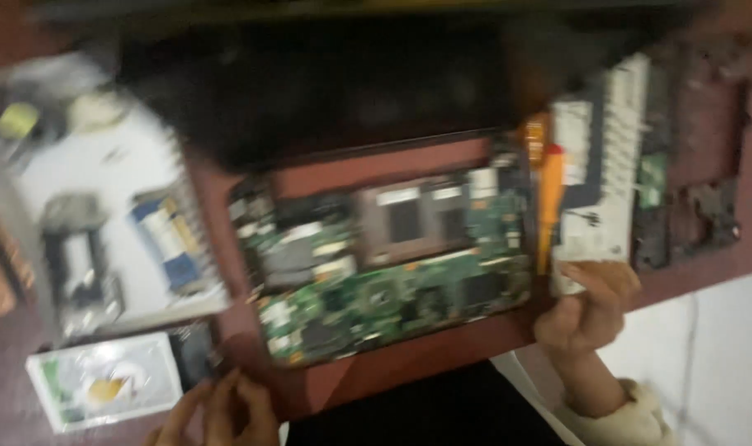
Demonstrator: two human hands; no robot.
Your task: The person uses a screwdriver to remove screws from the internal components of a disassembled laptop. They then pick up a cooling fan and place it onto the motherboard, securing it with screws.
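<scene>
Two hands (586,310), one green circuit board (392,264), one orange screwdriver (549,194).

Dim warm light, heavy motion blur throughout

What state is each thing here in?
Laptop: opened up, green circuit board exposed.
Screwdriver: orange, lying along the laptop's right edge.
Right hand: fingers curled at the laptop's right corner.
Left hand: resting at the desk edge, empty.
Keyboard: removed, lying apart.
</scene>
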